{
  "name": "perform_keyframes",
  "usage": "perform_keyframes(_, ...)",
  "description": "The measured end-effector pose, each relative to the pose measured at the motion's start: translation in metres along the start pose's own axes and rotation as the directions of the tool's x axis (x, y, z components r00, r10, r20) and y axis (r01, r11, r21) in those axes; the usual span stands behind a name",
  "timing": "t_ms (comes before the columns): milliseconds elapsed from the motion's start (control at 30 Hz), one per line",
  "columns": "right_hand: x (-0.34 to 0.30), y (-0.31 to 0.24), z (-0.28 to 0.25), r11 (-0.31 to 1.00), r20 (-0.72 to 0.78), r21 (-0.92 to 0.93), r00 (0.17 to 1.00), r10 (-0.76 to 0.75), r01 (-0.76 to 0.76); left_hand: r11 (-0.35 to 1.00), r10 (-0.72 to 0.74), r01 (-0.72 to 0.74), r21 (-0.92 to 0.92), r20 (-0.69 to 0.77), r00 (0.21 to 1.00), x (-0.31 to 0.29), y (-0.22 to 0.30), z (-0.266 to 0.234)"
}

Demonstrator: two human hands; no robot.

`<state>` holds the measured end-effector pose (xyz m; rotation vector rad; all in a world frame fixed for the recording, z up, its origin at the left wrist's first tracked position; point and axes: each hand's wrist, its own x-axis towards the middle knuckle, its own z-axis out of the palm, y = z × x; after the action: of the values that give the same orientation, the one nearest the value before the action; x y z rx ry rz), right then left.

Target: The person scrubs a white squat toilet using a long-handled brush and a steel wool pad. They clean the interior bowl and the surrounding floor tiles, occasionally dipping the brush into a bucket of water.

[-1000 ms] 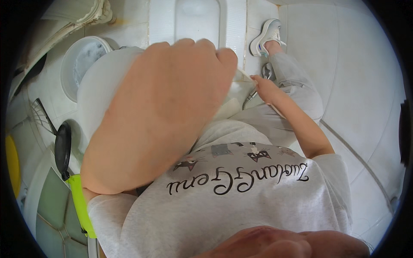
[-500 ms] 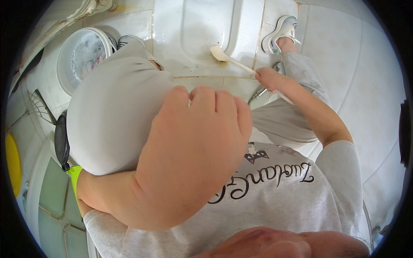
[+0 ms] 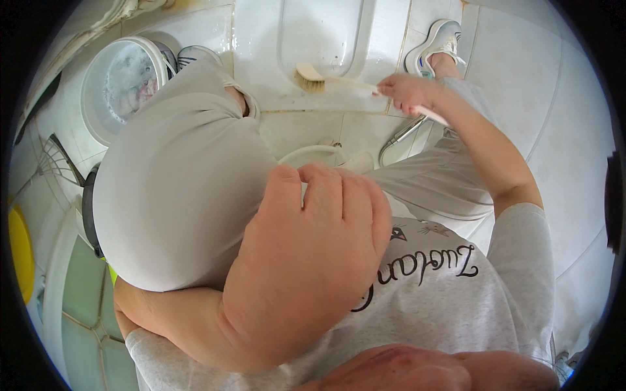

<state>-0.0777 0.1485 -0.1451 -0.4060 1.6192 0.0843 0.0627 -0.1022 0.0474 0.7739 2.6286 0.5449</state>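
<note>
My right hand (image 3: 409, 92) grips the pale handle of a long-handled scrub brush (image 3: 309, 70). The brush head, with tan bristles turned downward, is at the near end of a white ceramic squat toilet (image 3: 254, 72). Whether the bristles touch the surface I cannot tell. Close to the camera, my left hand (image 3: 313, 247) is held in front of my body beside my left knee, its fingers curled. The palm and whatever it may hold are hidden.
A white bucket (image 3: 91, 98) of suds and cloth stands at the left. A metal shower handset (image 3: 403, 135) lies below my right hand, near a pale curved hose (image 3: 313, 151). A wire rack (image 3: 55, 163) and a yellow round thing (image 3: 21, 254) are at the far left.
The brush head has shifted left, and its bristles now show more from the side. My right hand has moved slightly up. My left hand has dropped a little lower and to the right.
</note>
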Motion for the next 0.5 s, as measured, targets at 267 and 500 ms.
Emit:
perform_keyframes(267,0.024,0.042,0.041,0.897,-0.234,-0.389,0.965,0.122,-0.208,1.0,-0.022,0.022,-0.008,-0.017,1.0,0.004,-0.003,0.0)
perform_keyframes(500,0.01,-0.011,0.028,0.73,0.071,0.676,0.995,0.074,-0.102,0.999,-0.031,0.031,0.008,0.005,0.999,0.009,0.002,-0.002)
